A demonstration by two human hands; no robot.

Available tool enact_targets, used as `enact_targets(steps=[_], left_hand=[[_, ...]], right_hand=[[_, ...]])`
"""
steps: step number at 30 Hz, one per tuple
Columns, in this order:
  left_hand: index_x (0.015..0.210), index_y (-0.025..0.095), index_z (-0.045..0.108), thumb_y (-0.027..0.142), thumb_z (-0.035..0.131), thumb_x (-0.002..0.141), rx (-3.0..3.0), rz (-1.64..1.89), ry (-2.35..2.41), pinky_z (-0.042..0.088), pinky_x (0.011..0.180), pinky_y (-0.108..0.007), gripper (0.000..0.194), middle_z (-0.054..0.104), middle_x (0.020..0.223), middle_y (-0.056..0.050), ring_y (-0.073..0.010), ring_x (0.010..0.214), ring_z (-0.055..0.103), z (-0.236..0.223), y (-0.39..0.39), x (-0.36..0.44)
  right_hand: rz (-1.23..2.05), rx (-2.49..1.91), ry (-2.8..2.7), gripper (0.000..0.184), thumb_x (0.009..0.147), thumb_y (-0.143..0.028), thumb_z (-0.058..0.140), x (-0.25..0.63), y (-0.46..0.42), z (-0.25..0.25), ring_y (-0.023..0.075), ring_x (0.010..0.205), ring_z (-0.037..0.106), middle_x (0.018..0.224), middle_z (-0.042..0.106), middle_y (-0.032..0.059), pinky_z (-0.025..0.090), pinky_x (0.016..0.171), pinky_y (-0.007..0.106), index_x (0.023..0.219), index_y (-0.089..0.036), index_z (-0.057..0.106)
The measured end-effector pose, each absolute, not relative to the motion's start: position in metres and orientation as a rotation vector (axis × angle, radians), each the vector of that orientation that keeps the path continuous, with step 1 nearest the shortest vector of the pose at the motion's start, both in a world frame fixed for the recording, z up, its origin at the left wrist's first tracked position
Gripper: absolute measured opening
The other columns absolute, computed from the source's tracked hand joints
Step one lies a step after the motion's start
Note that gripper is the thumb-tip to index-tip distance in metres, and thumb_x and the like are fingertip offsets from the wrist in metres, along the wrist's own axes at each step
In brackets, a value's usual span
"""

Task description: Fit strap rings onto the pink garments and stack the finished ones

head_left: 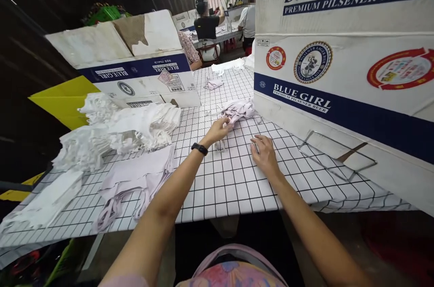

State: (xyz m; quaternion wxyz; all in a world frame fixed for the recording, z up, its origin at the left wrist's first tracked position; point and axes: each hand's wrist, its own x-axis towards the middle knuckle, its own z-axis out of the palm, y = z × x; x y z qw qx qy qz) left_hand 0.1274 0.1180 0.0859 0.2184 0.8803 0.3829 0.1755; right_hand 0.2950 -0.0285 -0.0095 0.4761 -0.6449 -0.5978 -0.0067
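Note:
My left hand (218, 130), with a black band on its wrist, reaches to the near edge of a crumpled heap of pale pink cloth pieces (240, 110). Its fingers are closed on the cloth there. To the right, my right hand (265, 152) hovers low over the checked tablecloth (230, 183), fingers apart and slightly curled, holding nothing. A small clear or whitish thing (221, 145) lies just below my left hand; I cannot make out its kind.
Left lie a pale pink stack of cut cloth (135, 171) with straps and piled white cloth pieces (149, 124). Cardboard beer boxes stand at left (142, 74) and right (339, 97). A wire frame (335, 156) leans by the right box. People (206, 27) sit at a far table.

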Motion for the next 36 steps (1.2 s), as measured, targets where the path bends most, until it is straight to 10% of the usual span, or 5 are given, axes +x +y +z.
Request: enact_targets(steps=[11, 22, 36], left_hand=[[0.092, 0.019, 0.064, 0.027, 0.086, 0.076, 0.911, 1.152, 0.48, 0.048, 0.065, -0.016, 0.029, 0.064, 0.078, 0.005, -0.0057, 0.065, 0.06, 0.113, 0.004, 0.053], [0.088, 0.017, 0.062, 0.025, 0.087, 0.077, 0.817, 1.191, 0.41, 0.048, 0.063, -0.013, 0.028, 0.062, 0.076, 0.005, -0.0033, 0.063, 0.059, 0.12, -0.046, 0.034], [0.086, 0.018, 0.068, 0.037, 0.087, 0.077, 0.997, 1.2, 0.49, 0.044, 0.055, -0.018, 0.028, 0.064, 0.072, 0.004, -0.0058, 0.059, 0.055, 0.137, -0.079, 0.011]], right_hand=[[0.008, -1.543, -1.414, 0.029, 0.097, -0.033, 0.053, 0.297, -0.033, -0.004, 0.0325, 0.116, 0.062, 0.118, 0.067, 0.0175, 0.054, 0.1, 0.053, 0.109, -0.017, 0.073], [0.595, -1.318, -1.164, 0.045, 0.1, -0.055, 0.056, 0.236, -0.109, 0.06, 0.0175, 0.066, 0.064, 0.076, 0.07, 0.0047, 0.053, 0.066, 0.033, 0.075, -0.02, 0.069], [0.873, -0.894, -0.761, 0.027, 0.077, -0.046, 0.086, 0.217, -0.144, 0.115, 0.0131, 0.072, 0.065, 0.079, 0.07, -0.0015, 0.055, 0.062, 0.024, 0.081, -0.023, 0.072]])
